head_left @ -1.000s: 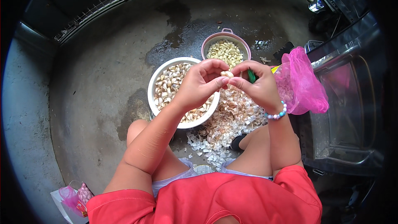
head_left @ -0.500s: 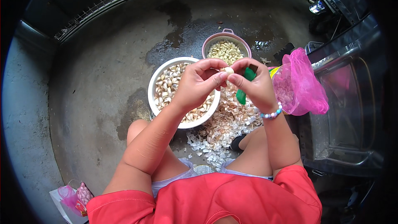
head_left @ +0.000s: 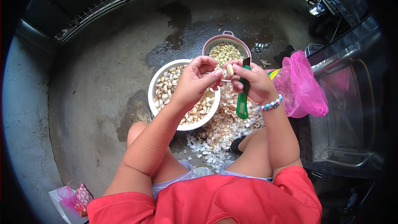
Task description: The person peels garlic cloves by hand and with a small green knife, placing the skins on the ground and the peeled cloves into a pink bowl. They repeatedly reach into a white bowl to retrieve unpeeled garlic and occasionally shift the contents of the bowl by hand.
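1. Net bag (head_left: 84,195): I place it well left of the fingers and nearer the body.
2. Tub (head_left: 190,127): white, filled with unpeeled cloves, lying beneath the left fingers and to their left.
3. Left hand (head_left: 195,81): thumb and forefinger nearly meet, the other fingers loosely curled. A pale scrap (head_left: 224,73) shows by their tips; I cannot tell whether it is pinched.
4. Peelings (head_left: 219,135): heaped below the fingers, toward the body.
5. Bowl (head_left: 228,38): pink-rimmed, just beyond the fingertips of both hands, with pale, peeled cloves inside.
6. Clove (head_left: 230,70): pinched at the right fingertips, between the hands. Half a second ago both hands met on it; now they stand slightly apart, and only the right has hold of it. I judge the visible side bare, so its skin seems largely off.
7. Knife (head_left: 243,95): green, more exposed than before, its dark blade pointing away from the body beside the right thumb.
8. Right hand (head_left: 255,81): fingers closed, pinching the clove while retaining the knife.
9. Sack (head_left: 304,87): pink mesh, right of the right fingers.
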`<state>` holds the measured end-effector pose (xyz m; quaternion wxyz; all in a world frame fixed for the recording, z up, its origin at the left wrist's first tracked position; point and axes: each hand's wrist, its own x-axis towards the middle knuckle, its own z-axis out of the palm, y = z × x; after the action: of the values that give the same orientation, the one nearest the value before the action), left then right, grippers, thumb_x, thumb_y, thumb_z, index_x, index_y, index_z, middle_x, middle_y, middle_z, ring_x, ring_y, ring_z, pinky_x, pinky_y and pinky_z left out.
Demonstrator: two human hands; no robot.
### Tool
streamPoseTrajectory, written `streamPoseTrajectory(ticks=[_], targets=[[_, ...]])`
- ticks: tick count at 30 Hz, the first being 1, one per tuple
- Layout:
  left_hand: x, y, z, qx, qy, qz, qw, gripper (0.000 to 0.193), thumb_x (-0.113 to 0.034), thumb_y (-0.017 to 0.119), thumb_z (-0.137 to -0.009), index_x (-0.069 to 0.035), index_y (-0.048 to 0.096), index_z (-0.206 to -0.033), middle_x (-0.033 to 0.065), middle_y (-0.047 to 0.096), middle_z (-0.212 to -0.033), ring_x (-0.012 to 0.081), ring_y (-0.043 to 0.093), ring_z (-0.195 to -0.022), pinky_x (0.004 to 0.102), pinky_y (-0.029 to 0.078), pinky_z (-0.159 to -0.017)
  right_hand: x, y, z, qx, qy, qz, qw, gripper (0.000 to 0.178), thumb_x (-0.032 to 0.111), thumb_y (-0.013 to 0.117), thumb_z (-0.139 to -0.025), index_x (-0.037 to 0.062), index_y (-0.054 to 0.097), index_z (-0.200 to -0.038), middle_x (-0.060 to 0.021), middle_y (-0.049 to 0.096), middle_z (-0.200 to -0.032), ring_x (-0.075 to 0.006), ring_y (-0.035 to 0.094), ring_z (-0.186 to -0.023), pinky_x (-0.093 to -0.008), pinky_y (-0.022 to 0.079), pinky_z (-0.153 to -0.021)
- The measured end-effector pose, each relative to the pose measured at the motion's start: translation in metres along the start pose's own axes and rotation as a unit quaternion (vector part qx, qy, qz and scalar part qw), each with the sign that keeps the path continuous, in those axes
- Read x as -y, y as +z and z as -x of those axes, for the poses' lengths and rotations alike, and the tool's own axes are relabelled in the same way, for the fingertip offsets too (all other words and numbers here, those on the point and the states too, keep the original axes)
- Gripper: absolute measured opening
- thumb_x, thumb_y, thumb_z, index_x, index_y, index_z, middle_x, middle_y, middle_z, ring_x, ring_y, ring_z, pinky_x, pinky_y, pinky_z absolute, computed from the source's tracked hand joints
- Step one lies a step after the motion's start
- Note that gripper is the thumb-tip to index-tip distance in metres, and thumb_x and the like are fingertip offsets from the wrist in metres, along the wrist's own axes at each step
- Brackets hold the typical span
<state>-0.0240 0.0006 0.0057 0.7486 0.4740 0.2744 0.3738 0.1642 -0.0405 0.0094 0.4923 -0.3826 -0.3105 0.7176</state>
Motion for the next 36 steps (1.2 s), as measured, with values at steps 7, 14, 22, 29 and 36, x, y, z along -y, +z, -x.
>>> streamPoseTrajectory(ticks=[7,14,22,29,36], targets=[[0.002,0.001,-0.008,0.054,-0.034,0.036,0.997,0.025,-0.007,0.059,-0.084,0.000,0.053,-0.107,0.0068,0.059,-0.093,0.0124,0.059,-0.081,0.0240,0.048,-0.071,0.000,-0.041,-0.032,-0.277,-0.287,0.426,0.812,0.025,0.021,0.059,-0.085,-0.0002,0.062,-0.097,-0.0040,0.064,-0.081,-0.0079,0.057,-0.069,-0.0231,0.045,-0.061],[0.004,-0.001,-0.007,0.050,-0.001,0.025,0.998,0.030,-0.009,0.061,-0.084,0.001,0.054,-0.111,0.0070,0.060,-0.098,0.0113,0.059,-0.085,0.0233,0.049,-0.074,0.000,0.025,0.001,-0.134,-0.273,0.433,0.848,0.015,0.009,0.068,-0.074,-0.0022,0.065,-0.084,-0.0094,0.066,-0.080,-0.0139,0.062,-0.074,-0.0253,0.047,-0.067],[0.002,0.009,-0.003,0.021,0.075,-0.020,0.997,0.029,-0.006,0.061,-0.083,0.003,0.055,-0.110,0.0069,0.060,-0.097,0.0116,0.059,-0.089,0.0246,0.049,-0.077,-0.005,0.033,0.001,-0.153,-0.444,0.488,0.735,0.008,-0.001,0.064,-0.072,-0.0002,0.064,-0.080,-0.0118,0.065,-0.076,-0.0208,0.063,-0.070,-0.0288,0.049,-0.062],[-0.007,0.005,0.000,0.060,0.094,0.033,0.993,0.026,-0.004,0.061,-0.082,0.003,0.056,-0.107,0.0076,0.060,-0.100,0.0135,0.060,-0.089,0.0262,0.051,-0.078,-0.003,0.038,0.006,-0.139,-0.507,0.487,0.697,0.014,-0.005,0.065,-0.070,0.0013,0.064,-0.083,-0.0118,0.064,-0.077,-0.0246,0.064,-0.070,-0.0304,0.051,-0.062],[-0.009,0.008,0.005,0.062,0.117,0.003,0.991,0.025,-0.005,0.060,-0.083,0.003,0.056,-0.107,0.0093,0.057,-0.106,0.0158,0.058,-0.095,0.0283,0.049,-0.082,0.000,0.040,0.010,-0.153,-0.566,0.551,0.594,0.018,-0.002,0.067,-0.067,0.0041,0.064,-0.083,-0.0096,0.064,-0.078,-0.0240,0.063,-0.068,-0.0312,0.049,-0.059]])
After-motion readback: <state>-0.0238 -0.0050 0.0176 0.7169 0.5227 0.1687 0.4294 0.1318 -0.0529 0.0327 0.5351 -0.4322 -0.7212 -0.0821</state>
